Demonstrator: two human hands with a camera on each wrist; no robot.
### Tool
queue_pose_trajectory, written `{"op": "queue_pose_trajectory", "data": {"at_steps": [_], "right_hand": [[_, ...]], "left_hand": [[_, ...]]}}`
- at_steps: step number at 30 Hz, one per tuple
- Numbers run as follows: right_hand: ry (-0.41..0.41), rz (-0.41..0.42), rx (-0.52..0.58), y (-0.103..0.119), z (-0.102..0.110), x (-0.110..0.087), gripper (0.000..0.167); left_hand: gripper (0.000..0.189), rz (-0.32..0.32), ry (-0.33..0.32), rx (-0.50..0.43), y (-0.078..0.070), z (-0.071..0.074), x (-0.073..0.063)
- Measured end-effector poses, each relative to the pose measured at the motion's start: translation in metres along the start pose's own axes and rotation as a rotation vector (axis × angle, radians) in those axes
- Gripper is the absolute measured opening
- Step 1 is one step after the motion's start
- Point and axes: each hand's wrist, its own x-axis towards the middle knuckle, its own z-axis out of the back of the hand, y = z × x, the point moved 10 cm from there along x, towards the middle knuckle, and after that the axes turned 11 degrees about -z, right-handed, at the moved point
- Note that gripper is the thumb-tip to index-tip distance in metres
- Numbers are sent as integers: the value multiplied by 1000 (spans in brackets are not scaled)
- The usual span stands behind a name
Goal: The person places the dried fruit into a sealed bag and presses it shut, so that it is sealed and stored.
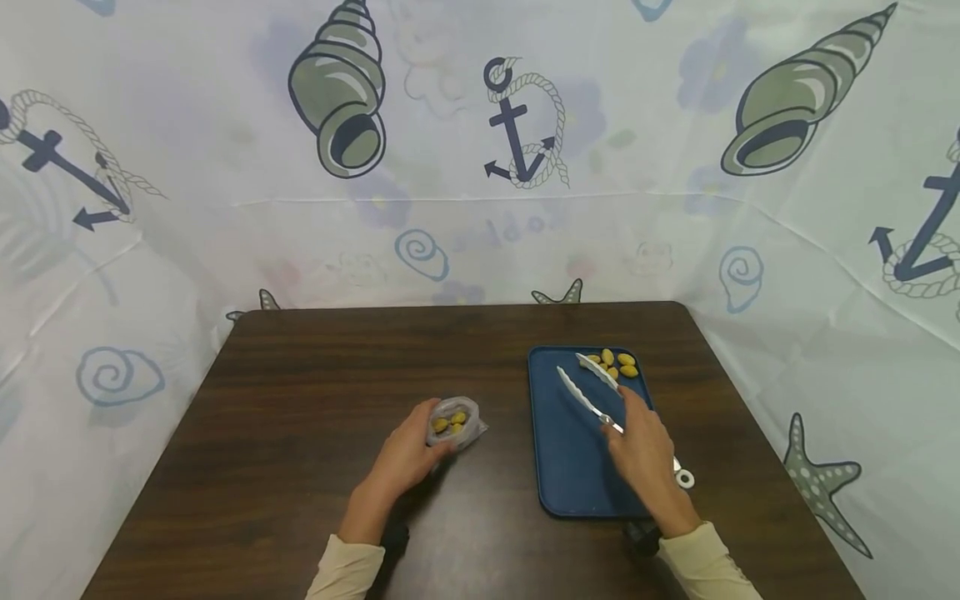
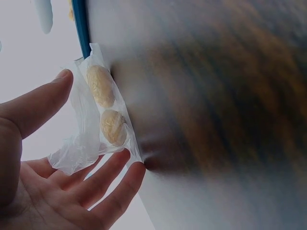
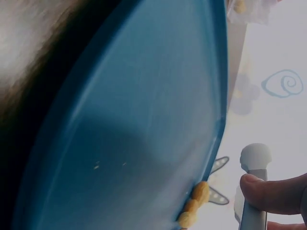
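Note:
My left hand (image 1: 408, 450) curls round a clear plastic bag (image 1: 472, 432) on the table. In the left wrist view, fingertips touch the bag's (image 2: 79, 148) side and base while the thumb stands beside it. Small oval yellow-brown pieces (image 2: 100, 86) lie in the bag; their exact kind is unclear. My right hand (image 1: 647, 450) grips tongs (image 1: 577, 392) with white scalloped tips and metal arms. Those tips are spread apart over the blue tray (image 1: 570, 475), by several similar pieces (image 1: 628, 371) in its far right corner. One tip partly covers the pieces.
A dark wooden table (image 1: 300, 375) carries everything, with the tray on its right side. The tongs' white ring end (image 1: 684, 478) sticks out past the tray's right edge. A patterned white cloth (image 1: 465, 100) hangs behind and at both sides.

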Motion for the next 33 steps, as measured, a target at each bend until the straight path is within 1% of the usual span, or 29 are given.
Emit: {"op": "queue_pose_trajectory", "data": {"at_steps": [14,23,33], "right_hand": [[-17,-49,-12,-23,1,7,69],[-12,-81,-12,-32,0,8,69],[-11,-104,2,-44,4,10,69]], "left_hand": [[77,22,13,0,1,-1,1],[77,13,7,9,2,-2,2],[78,19,14,1,1,-1,2]]}}
